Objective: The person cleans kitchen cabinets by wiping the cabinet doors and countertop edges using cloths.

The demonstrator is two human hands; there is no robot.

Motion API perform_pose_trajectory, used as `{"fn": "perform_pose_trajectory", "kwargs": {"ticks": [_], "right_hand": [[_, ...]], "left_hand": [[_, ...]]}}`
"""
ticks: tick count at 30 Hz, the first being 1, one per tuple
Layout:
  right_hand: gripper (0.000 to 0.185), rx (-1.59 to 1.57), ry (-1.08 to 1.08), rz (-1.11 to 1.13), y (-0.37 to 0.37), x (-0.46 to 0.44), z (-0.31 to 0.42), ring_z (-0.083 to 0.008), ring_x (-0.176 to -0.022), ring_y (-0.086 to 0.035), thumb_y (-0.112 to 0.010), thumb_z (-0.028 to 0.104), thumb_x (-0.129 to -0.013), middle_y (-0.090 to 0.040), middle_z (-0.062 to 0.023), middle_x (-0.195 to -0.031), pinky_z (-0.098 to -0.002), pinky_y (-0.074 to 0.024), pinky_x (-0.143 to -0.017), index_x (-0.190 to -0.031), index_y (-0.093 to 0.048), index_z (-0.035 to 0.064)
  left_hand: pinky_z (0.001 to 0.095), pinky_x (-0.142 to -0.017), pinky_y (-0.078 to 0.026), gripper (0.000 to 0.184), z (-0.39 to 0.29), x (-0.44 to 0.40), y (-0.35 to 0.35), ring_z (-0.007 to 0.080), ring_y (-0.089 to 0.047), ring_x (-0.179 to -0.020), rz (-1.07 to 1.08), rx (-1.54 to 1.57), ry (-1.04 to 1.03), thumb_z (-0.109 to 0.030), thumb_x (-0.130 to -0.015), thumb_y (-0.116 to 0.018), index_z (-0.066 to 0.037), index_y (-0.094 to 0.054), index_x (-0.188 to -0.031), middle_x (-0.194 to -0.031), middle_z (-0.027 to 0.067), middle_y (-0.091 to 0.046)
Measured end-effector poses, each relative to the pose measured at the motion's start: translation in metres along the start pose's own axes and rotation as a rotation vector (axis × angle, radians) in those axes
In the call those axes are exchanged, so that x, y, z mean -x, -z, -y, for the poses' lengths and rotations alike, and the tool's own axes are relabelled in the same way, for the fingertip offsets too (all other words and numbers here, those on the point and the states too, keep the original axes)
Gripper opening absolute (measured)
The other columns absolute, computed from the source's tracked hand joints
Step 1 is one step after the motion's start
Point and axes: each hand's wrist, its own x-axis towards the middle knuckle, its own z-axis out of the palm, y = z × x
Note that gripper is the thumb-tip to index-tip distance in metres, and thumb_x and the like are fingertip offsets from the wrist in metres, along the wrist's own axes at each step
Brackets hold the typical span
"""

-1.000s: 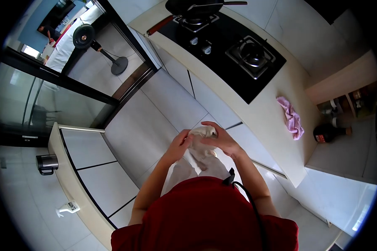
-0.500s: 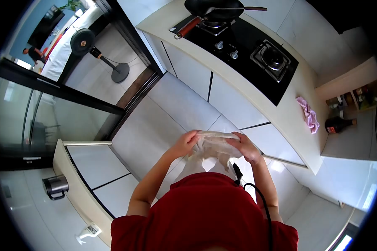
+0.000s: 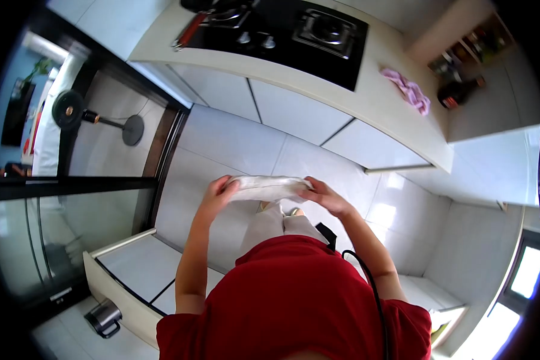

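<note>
A whitish cloth [image 3: 267, 188] is stretched sideways in front of my red shirt, above the floor. My left hand [image 3: 221, 195] has its fingers closed round the cloth's left end. At the right end, my right hand [image 3: 325, 195] pinches the cloth between thumb and fingers. The cloth looks folded into a band, a little blurred, with a looser part hanging below near the right end.
Ahead is a counter [image 3: 282, 66] with a black stove [image 3: 276, 48], a red-handled pan [image 3: 192, 29], a pink cloth [image 3: 407, 91] and a dark bottle [image 3: 459, 93]. A kettle [image 3: 104, 318] stands lower left; a fan [image 3: 132, 130] is beyond the sliding door.
My hands have moved apart, and the bunched cloth is now pulled out into a long band. The view has turned, so the stove sits higher and the kettle lower.
</note>
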Motion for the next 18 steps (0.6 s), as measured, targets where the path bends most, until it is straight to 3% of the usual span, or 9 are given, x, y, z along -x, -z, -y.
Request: {"fn": "perform_pose_trajectory", "kwargs": {"ticks": [4,6,12,14,15,16,18], "right_hand": [[0.037,-0.064,-0.022,-0.044,0.005,0.019,-0.029,-0.0109,-0.094,-0.052,-0.064,0.033,-0.092,-0.062,-0.003,-0.098,-0.0265,-0.0428,-0.085,-0.113,-0.058,0.003],[0.034,0.268,-0.065,-0.085,0.013,0.025,-0.046,-0.0122,-0.091,-0.053,-0.065,0.031,-0.091,-0.063,-0.0047,-0.095,-0.0275,-0.0443,-0.082,-0.109,-0.06,0.0023],[0.035,0.3,-0.036,-0.121,0.022,0.06,-0.077,-0.015,-0.092,-0.057,-0.068,0.027,-0.088,-0.065,-0.0083,-0.094,-0.0286,-0.0466,-0.082,-0.111,-0.064,0.0012],[0.03,0.296,0.132,-0.272,0.026,0.058,-0.102,-0.0171,-0.094,-0.059,-0.071,0.019,-0.085,-0.065,-0.0102,-0.095,-0.0287,-0.0478,-0.082,-0.109,-0.067,0.0024],[0.025,0.367,0.299,-0.319,0.022,0.055,-0.101,-0.0132,-0.092,-0.057,-0.071,0.013,-0.085,-0.066,-0.008,-0.097,-0.0278,-0.0476,-0.078,-0.107,-0.068,0.0017],[0.025,0.373,0.315,-0.306,0.02,0.053,-0.098,-0.0132,-0.092,-0.057,-0.071,0.013,-0.085,-0.066,-0.008,-0.097,-0.0278,-0.0476,-0.078,-0.107,-0.068,0.0017],[0.027,0.66,0.102,-0.398,0.013,0.054,-0.087,-0.0114,-0.086,-0.059,-0.07,0.01,-0.084,-0.066,-0.0065,-0.093,-0.0272,-0.0489,-0.075,-0.11,-0.068,0.0028]], "left_hand": [[0.0237,-0.064,-0.043,0.027,0.022,0.018,-0.013,0.0068,-0.051,-0.074,0.108,0.049,-0.091,-0.026,-0.09,-0.065,-0.001,-0.063,-0.101,-0.083,-0.0015,-0.059],[0.024,-0.066,-0.044,0.029,0.027,0.037,-0.021,0.0075,-0.052,-0.076,0.177,-0.083,-0.032,-0.025,-0.089,-0.068,0.0,-0.063,-0.103,-0.085,-0.0004,-0.06],[0.0223,-0.061,-0.042,0.024,0.032,0.065,-0.03,0.0051,-0.047,-0.07,0.267,-0.258,0.009,-0.02,-0.091,-0.065,0.0,-0.062,-0.103,-0.078,-0.0025,-0.054],[0.0223,-0.062,-0.041,0.021,0.036,0.066,-0.024,0.0055,-0.046,-0.068,0.282,-0.276,0.008,-0.018,-0.092,-0.063,0.001,-0.063,-0.102,-0.075,-0.0024,-0.053],[0.0223,-0.062,-0.041,0.021,0.035,0.065,-0.021,0.0055,-0.046,-0.068,0.261,-0.276,-0.002,-0.018,-0.092,-0.063,0.001,-0.063,-0.102,-0.075,-0.0024,-0.053],[0.0225,-0.062,-0.042,0.021,0.034,0.064,-0.019,0.0058,-0.045,-0.068,0.242,-0.308,-0.025,-0.018,-0.093,-0.062,0.001,-0.063,-0.102,-0.074,-0.0021,-0.054],[0.0227,-0.062,-0.042,0.021,0.038,0.061,-0.012,0.006,-0.045,-0.067,0.215,-0.339,-0.056,-0.018,-0.093,-0.061,0.002,-0.063,-0.101,-0.074,-0.0017,-0.054]]}}
